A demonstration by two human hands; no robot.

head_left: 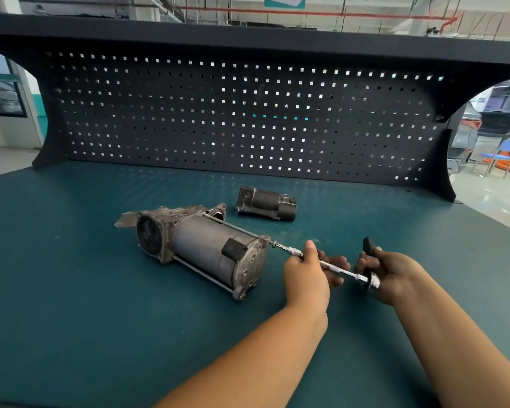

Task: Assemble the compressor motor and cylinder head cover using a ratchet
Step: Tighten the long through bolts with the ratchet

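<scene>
**Chrome extension bar gripped in both hands at the motor's end cap**

Chrome runs between the two hands: the left hand is curled around the middle of the ratchet's extension bar, thumb on top and fingers wrapped beneath, pinching the shaft. The right hand is clenched around the ratchet at its shiny head, with the black handle end sticking up above the knuckles. The bar slants up and to the left from the ratchet head, and its tip meets a bolt head at a lug on the rim of the motor's round end cap.

That compressor motor lies on its side on the teal workbench top, a grey cylinder with the end cap turned toward the hands. A small black block sits on the cylinder's wall near the cap. Long through-bolts run along the outside of the cylinder, one on top and one along the lower edge. At the far end the cylinder joins a grimy cast housing with a round opening facing left.

Behind the motor, well apart from it, a darker part, possibly the cylinder head cover, lies alone on the bench. A black perforated back panel rises at the rear of the bench.
</scene>
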